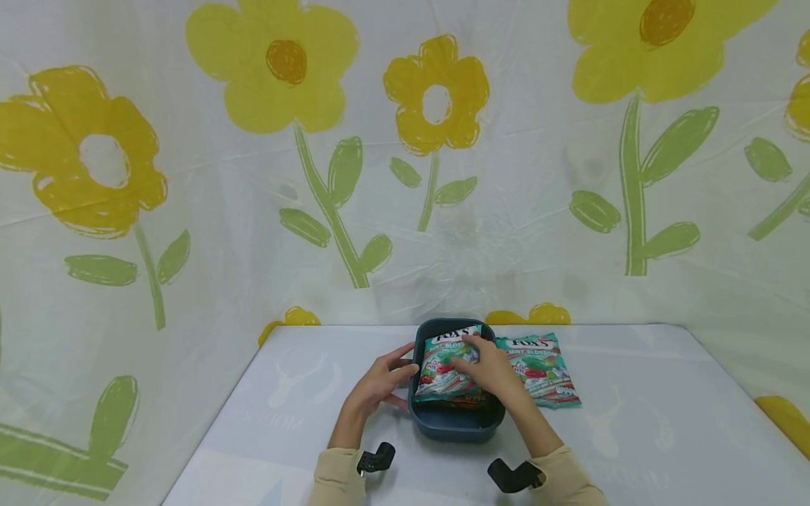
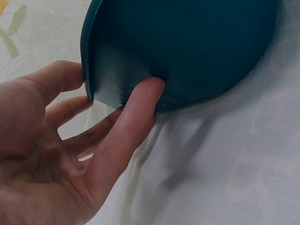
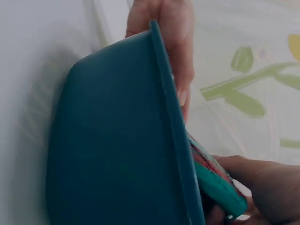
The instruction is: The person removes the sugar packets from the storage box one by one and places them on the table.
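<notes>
A dark blue-green plastic container (image 1: 457,425) stands on the table, its opening facing up. My left hand (image 1: 378,379) holds its left side; in the left wrist view, one finger (image 2: 145,96) presses the outer wall and another digit reaches the rim. Tilted in the container lies a green candy bag (image 1: 436,376) marked FOX'S. With thumb and fingers spread over its front and right edge, my right hand (image 1: 490,367) grips this bag. In the right wrist view, the bag's edge (image 3: 220,187) juts past the rim beside my fingers. Beneath it a brownish packet (image 1: 471,402) partly shows.
Another FOX'S candy bag (image 1: 543,372) lies flat on the white table (image 1: 633,422), just right of the container. The table's far edge meets a flower-printed cloth backdrop (image 1: 493,232). Black wrist cameras (image 1: 377,458) sit at both sleeves.
</notes>
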